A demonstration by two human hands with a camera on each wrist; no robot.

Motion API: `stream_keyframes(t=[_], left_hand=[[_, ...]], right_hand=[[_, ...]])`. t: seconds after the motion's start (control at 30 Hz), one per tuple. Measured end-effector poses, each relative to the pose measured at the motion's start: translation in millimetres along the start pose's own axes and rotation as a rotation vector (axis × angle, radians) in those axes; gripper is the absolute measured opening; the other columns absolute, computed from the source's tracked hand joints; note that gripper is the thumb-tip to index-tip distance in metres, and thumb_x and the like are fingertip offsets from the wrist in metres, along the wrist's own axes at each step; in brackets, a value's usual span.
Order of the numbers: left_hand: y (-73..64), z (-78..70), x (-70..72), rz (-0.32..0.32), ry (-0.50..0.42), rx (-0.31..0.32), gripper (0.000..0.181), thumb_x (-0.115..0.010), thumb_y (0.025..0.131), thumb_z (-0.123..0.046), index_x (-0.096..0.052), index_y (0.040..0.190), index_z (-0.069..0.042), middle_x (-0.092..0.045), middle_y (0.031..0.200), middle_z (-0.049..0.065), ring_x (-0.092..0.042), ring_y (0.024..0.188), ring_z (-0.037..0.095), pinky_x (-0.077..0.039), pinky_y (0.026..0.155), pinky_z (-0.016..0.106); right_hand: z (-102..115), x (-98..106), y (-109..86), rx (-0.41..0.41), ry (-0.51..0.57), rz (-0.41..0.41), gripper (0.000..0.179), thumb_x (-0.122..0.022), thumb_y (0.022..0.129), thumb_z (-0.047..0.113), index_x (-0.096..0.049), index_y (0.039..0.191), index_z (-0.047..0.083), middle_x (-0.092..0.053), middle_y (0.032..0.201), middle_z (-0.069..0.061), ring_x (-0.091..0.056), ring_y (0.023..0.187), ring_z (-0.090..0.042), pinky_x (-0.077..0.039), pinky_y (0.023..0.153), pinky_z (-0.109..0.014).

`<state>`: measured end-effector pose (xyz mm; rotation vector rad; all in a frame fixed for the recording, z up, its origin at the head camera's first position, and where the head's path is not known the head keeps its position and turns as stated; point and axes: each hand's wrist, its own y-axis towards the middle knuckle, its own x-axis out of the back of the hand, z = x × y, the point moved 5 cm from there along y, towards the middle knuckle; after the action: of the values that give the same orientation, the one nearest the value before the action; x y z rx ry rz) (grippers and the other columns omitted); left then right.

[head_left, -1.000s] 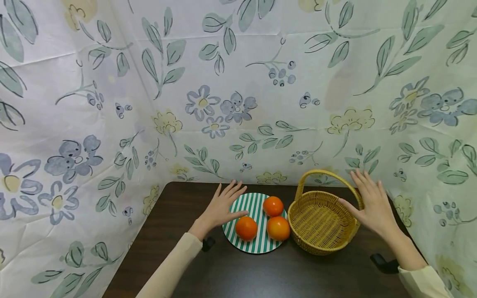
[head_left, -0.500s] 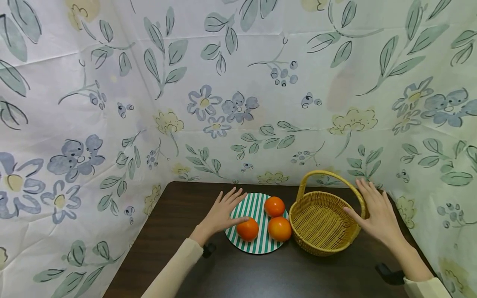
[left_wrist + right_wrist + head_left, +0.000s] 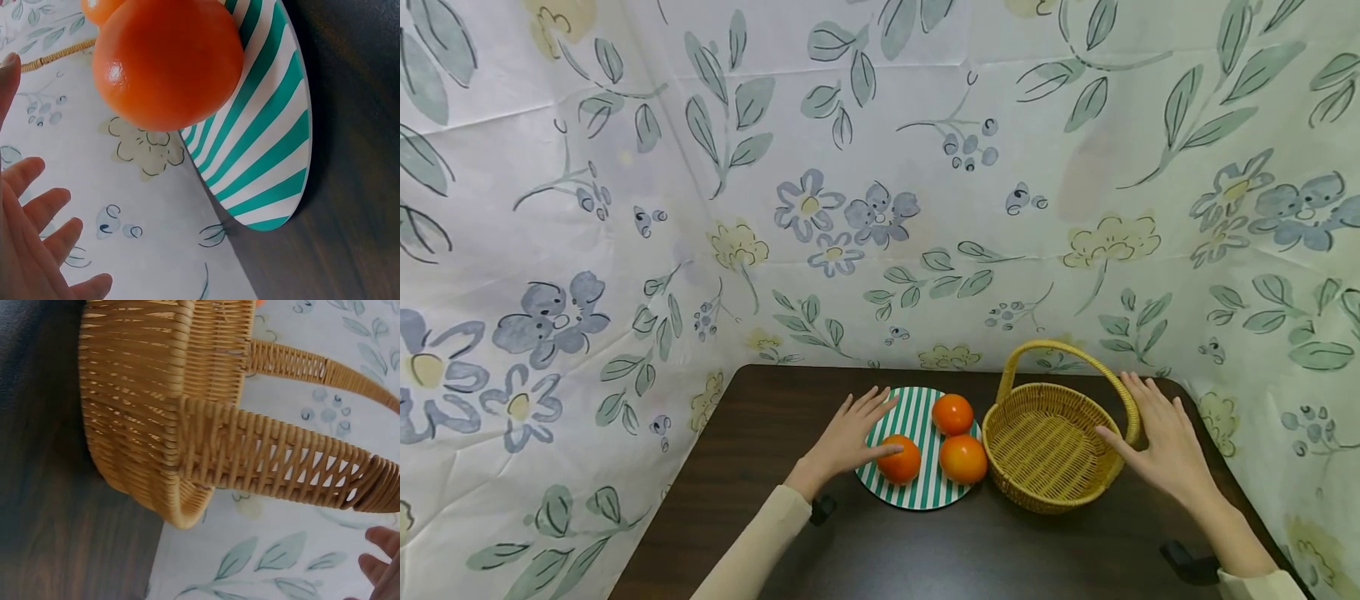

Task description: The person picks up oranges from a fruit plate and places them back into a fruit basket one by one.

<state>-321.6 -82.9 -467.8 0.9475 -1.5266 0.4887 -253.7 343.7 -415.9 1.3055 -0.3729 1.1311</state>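
Note:
A round plate (image 3: 922,492) with green and white stripes bears three glossy orange fruits; the near-left fruit (image 3: 898,459) fills the top of the left wrist view. Over the plate's left edge my left hand (image 3: 848,440) is spread, its thumb overlapping that fruit in the head view but apart from it in the left wrist view. Right of the plate stands a yellow wicker basket (image 3: 1037,502) with nothing in it and its handle (image 3: 281,453) upright. My right hand (image 3: 1171,454) holds nothing beside the basket's right side, fingers extended near the handle; in the right wrist view only some fingertips (image 3: 381,556) show.
The far-right fruit (image 3: 952,414) and near-right fruit (image 3: 963,459) sit close to the basket. Everything rests on a dark wooden table (image 3: 895,554). A floral cloth (image 3: 880,167) hangs behind and along both sides.
Both hands have come slightly lower in the head view, and the right has also shifted a little right. Fruits, plate and basket stay in place.

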Motion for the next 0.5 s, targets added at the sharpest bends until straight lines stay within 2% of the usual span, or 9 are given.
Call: stream_keyframes(t=[0.23,0.5], left_hand=[[-3.1,-1.0,-5.5,0.020,-0.010,0.007,0.080,-0.041,0.085,-0.069,-0.021,0.149,-0.026,-0.020,0.154,0.000,-0.016,0.142,0.022,-0.014,0.112,0.054],[-6.2,0.9,-11.1,0.041,-0.014,0.012,0.080,-0.041,0.084,-0.070,-0.024,0.148,-0.026,-0.023,0.153,-0.001,-0.019,0.141,0.022,-0.014,0.112,0.054]], right_hand=[[-7,-6,-10.9,-0.021,-0.006,0.005,0.092,-0.072,0.078,0.034,-0.016,0.150,0.019,-0.023,0.151,-0.016,-0.010,0.143,-0.026,0.004,0.113,-0.052],[-14,-13,-24.2,-0.045,-0.011,0.018,0.092,-0.070,0.079,0.038,-0.016,0.150,0.013,-0.025,0.149,-0.020,-0.012,0.142,-0.029,0.004,0.113,-0.052]])
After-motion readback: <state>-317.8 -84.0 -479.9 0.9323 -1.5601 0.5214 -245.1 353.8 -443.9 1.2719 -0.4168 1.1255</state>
